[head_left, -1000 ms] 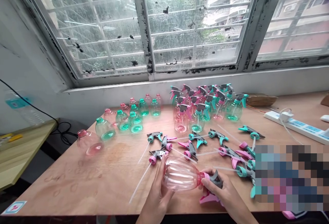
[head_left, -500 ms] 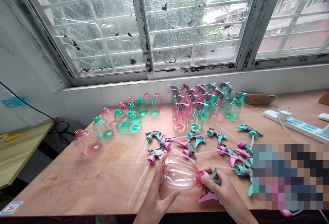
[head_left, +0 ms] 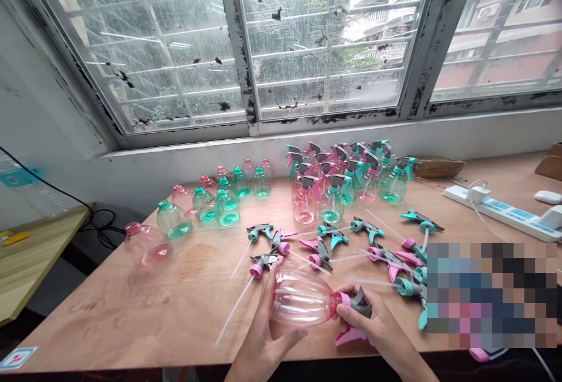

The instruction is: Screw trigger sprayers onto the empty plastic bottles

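A clear pink bottle (head_left: 302,300) lies sideways in the air over the table's front part, its neck to the right. My left hand (head_left: 261,335) cradles its base end, fingers behind it and thumb stretched along the lower side. At the neck, my right hand (head_left: 380,320) grips a trigger spray head (head_left: 362,303) with a pink collar, grey body and pink trigger. The collar meets the bottle's mouth; how tightly it is seated I cannot tell. Loose pink and teal spray heads (head_left: 320,253) with thin tubes lie just beyond my hands.
Several open pink and green bottles (head_left: 227,209) stand at the back left. Bottles fitted with spray heads (head_left: 331,203) cluster at the back centre. On the right are a white power strip (head_left: 504,212) and a pixelated patch. The table's front edge runs below my hands.
The view has shifted slightly. Both hands keep their hold on the bottle and spray head, with little visible movement relative to each other.
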Demonstrator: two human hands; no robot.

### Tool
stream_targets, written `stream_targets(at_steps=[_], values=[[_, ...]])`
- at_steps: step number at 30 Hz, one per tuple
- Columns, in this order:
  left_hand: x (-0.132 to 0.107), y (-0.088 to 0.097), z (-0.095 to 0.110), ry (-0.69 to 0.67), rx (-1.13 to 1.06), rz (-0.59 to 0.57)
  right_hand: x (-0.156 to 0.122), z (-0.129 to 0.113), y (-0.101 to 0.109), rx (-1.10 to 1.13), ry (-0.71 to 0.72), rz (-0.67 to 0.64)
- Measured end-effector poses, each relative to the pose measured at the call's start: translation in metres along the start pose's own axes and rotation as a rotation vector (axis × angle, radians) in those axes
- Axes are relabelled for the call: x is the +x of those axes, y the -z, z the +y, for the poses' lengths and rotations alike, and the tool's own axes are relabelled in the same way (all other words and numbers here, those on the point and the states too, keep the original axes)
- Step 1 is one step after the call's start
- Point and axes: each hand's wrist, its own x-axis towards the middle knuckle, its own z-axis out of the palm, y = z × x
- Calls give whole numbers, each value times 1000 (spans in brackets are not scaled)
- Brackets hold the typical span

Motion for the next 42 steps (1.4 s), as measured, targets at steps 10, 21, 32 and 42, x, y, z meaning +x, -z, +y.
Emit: stream_targets(at_steps=[10, 21, 32, 42], values=[[-1, -5, 3, 76, -98, 27, -1, 2, 0, 22, 5, 30], [4, -4, 3, 106, -83, 122, -5, -8, -5, -57, 47, 70], [3, 0, 0, 87, 18, 34, -3, -12, -3, 15, -24, 47], [3, 1, 5, 104, -35, -16, -5, -13, -2, 52, -58, 24]])
